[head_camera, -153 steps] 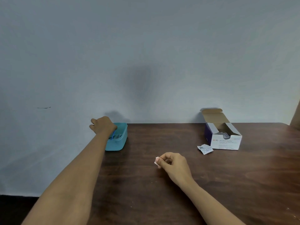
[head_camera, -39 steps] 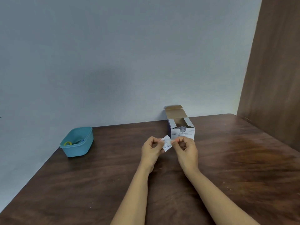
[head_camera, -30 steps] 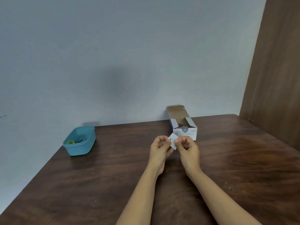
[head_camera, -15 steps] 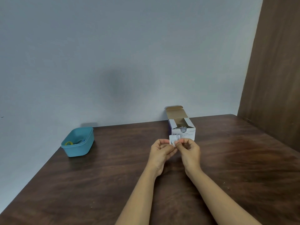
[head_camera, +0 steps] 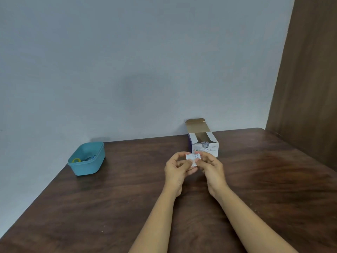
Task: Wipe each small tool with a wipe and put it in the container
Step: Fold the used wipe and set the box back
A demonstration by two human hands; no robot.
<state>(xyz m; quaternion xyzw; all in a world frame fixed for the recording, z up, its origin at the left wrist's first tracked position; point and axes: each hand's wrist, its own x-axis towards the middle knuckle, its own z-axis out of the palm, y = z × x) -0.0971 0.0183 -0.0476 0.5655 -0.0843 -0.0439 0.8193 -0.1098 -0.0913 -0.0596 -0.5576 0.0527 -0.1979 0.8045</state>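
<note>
Both hands meet above the middle of the table around a small white wipe packet (head_camera: 193, 158) with blue print. My left hand (head_camera: 177, 169) pinches its left side between thumb and fingers, and my right hand (head_camera: 209, 166) pinches its right side. At the far left a teal plastic container (head_camera: 87, 166) stands on the table, with a yellow-handled tool (head_camera: 76, 160) and other small tools inside. No loose tool lies on the table in view.
An open white and purple box of alcohol swabs (head_camera: 205, 149) stands just behind my hands, by the grey wall. The dark wooden table (head_camera: 127, 207) ends at the left edge near the container. A brown wooden panel (head_camera: 308, 79) rises at the right.
Five seconds ago my left hand was at the container and my right held a used wipe. Now both hands hold the packet, turning it slightly over the last second.
</note>
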